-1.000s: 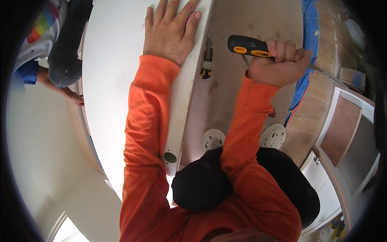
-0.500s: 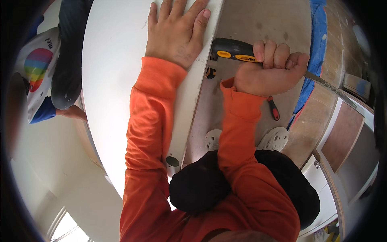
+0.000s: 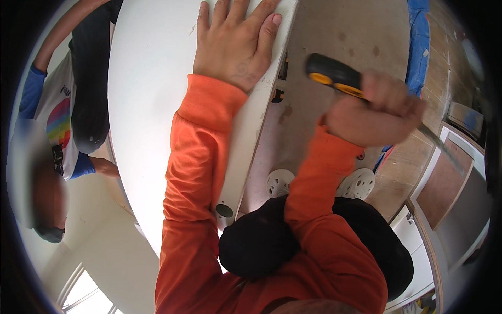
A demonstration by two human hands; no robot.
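Note:
My left hand lies flat on the white door panel, fingers a little spread and the thumb near the panel's long edge. In my right hand is a chisel, gripped round the lower part of its black and yellow handle. The handle's butt points left toward the panel edge, with a gap between them. Its grey blade runs out to the right past my fist, blurred by motion. A round hole shows in the panel's near end.
A person in a white shirt with blue sleeves is beyond the panel's left side. Small black and yellow items lie on the floor beside the panel. A blue sheet and a white cabinet frame are at right.
My right hand has swung the chisel right and slightly down, its handle now away from the panel edge. My left hand stays on the panel. The person at left has shifted, an arm now raised.

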